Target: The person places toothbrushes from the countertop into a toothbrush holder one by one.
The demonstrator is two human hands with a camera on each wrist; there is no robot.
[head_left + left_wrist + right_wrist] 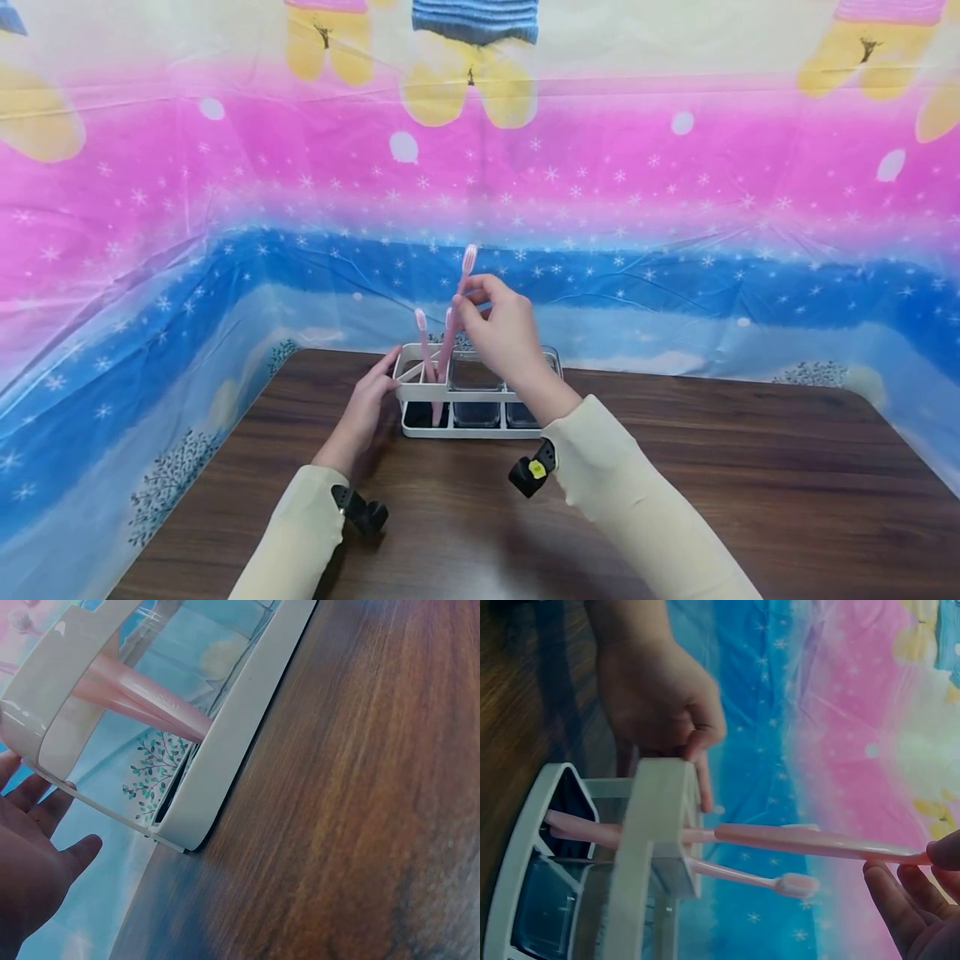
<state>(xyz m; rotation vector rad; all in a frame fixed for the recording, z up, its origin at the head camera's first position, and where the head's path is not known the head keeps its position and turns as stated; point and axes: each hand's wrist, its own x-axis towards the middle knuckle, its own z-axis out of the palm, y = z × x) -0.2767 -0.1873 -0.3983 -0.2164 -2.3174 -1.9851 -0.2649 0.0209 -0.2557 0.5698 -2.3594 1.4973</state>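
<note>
A white two-tier toothbrush holder (427, 389) stands on the table. My right hand (510, 329) pinches a pink toothbrush (802, 841) between thumb and fingers. That brush is upright in the head view, its head above my fingers and its handle over the holder's left compartment. Another pink toothbrush (422, 321) stands in that compartment, and a further brush head shows partly hidden behind the held one. My left hand (362, 412) rests its fingers against the left end of the holder, as the left wrist view (34, 847) also shows.
Clear cups (477, 414) sit in the holder's middle and right places. The dark wooden table (712, 483) spreads around it. Behind hangs a pink and blue patterned cloth (600, 275). Black cameras are strapped to both wrists.
</note>
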